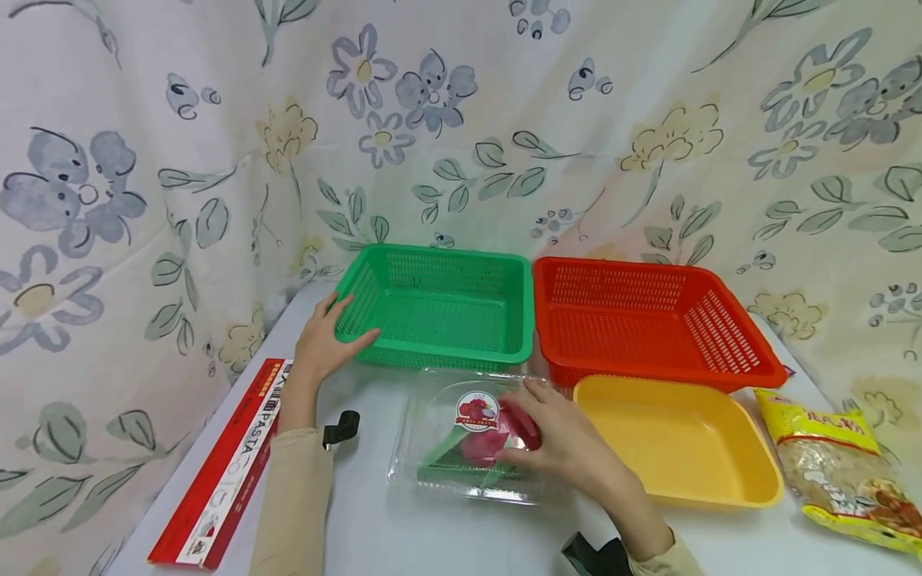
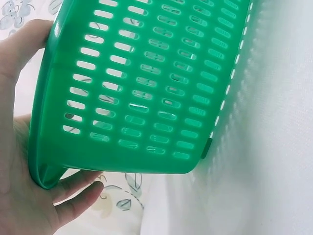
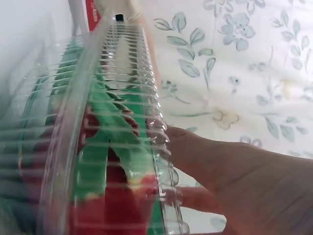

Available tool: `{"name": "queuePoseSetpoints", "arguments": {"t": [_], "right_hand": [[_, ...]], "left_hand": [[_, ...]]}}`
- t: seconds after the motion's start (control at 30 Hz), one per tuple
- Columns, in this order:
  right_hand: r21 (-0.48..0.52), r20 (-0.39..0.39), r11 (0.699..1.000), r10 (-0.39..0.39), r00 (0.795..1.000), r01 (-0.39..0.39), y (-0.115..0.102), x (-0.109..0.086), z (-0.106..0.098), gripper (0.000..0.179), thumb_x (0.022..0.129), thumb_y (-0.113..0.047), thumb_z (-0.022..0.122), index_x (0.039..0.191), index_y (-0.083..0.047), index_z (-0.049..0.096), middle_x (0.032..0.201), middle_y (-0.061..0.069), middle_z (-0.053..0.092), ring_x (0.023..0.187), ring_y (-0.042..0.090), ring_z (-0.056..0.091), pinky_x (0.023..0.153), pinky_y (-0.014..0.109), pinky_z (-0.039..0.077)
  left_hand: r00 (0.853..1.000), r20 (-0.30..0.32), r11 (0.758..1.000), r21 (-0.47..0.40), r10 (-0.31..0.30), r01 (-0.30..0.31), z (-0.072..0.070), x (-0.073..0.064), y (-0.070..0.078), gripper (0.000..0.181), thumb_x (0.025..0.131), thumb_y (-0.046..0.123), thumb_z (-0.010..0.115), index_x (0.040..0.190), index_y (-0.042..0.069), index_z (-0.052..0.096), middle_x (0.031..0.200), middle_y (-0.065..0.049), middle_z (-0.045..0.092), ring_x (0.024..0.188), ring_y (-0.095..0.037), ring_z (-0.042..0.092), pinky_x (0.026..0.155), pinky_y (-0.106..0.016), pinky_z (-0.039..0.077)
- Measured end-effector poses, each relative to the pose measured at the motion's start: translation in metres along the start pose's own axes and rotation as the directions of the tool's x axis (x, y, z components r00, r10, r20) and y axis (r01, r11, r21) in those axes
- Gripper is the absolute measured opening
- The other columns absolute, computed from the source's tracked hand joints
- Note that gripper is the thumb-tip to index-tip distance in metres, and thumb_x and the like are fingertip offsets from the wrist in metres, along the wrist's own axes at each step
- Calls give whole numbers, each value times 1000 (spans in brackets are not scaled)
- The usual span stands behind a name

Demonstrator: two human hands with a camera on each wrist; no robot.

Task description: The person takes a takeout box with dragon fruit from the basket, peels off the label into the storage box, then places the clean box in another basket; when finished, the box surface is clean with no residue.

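At the left front corner of a green plastic basket (image 1: 439,320), my left hand (image 1: 324,340) has its fingers spread, with the thumb over the front rim. The left wrist view shows this hand (image 2: 24,196) against the rim, other fingers partly behind the slotted basket wall (image 2: 156,88). My right hand (image 1: 569,440) rests on a clear plastic clamshell box (image 1: 410,448), thumb and fingers apart over the right part of its lid. Red and green dragon fruit (image 1: 483,448) shows inside, under a round label (image 1: 477,411). In the right wrist view the hand (image 3: 215,171) touches the ridged lid (image 3: 164,147).
A red basket (image 1: 648,320) stands right of the green one, with a yellow tray (image 1: 677,432) in front of it. A yellow-and-clear food bag (image 1: 835,472) lies far right. On the left is a long red pasta box (image 1: 223,472). Floral cloth (image 1: 461,120) hangs behind.
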State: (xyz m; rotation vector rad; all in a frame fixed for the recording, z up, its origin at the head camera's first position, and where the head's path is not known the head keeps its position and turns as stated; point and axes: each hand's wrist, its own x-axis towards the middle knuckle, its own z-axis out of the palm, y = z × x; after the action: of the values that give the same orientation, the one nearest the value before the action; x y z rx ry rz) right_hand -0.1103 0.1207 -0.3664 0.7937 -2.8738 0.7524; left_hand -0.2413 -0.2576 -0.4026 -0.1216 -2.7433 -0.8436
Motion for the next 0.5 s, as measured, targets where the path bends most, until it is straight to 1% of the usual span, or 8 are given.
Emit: {"name": "queuePoseSetpoints", "arguments": {"t": [0.1, 0.2, 0.33, 0.43, 0.5], "right_hand": [[-7, 18, 999, 41, 999, -41, -3, -2, -1, 68, 73, -47, 84, 130, -18, 63, 139, 18, 54, 133, 43, 42, 97, 67, 40], [-22, 21, 998, 51, 998, -51, -3, -2, -1, 68, 72, -48, 84, 129, -17, 64, 137, 17, 56, 131, 42, 44, 94, 65, 43], [-7, 31, 999, 53, 998, -53, -1, -2, -1, 71, 71, -47, 86, 131, -17, 63, 139, 17, 54, 131, 40, 45, 94, 64, 44], [19, 38, 998, 65, 997, -66, 3, -1, -1, 74, 70, -48, 87, 133, -18, 62, 143, 16, 51, 132, 38, 45, 97, 65, 42], [27, 39, 997, 69, 997, -70, 5, 0, -2, 76, 69, -48, 86, 134, -18, 61, 144, 16, 50, 132, 38, 46, 98, 65, 41]], "left_hand": [[1000, 10, 1000, 1, -4, 4, 0, -2, 0, 90, 84, 64, 63, 155, 16, 33, 161, -16, 19, 139, -49, 28, 100, -71, 31], [1000, 21, 1000, 6, -9, 9, -1, -5, 0, 91, 84, 64, 62, 155, 16, 32, 161, -17, 18, 140, -50, 26, 100, -72, 30], [999, 39, 998, 60, -6, 4, -5, -6, 4, 92, 84, 65, 61, 155, 15, 32, 160, -18, 19, 140, -50, 21, 103, -72, 23], [999, 37, 994, 107, 29, -33, -9, -4, 11, 91, 84, 64, 61, 154, 12, 34, 159, -21, 21, 142, -49, 16, 108, -70, 13], [997, 20, 990, 118, 69, -71, -12, -2, 21, 90, 84, 63, 62, 153, 12, 36, 158, -22, 22, 143, -47, 15, 109, -69, 9]]}}
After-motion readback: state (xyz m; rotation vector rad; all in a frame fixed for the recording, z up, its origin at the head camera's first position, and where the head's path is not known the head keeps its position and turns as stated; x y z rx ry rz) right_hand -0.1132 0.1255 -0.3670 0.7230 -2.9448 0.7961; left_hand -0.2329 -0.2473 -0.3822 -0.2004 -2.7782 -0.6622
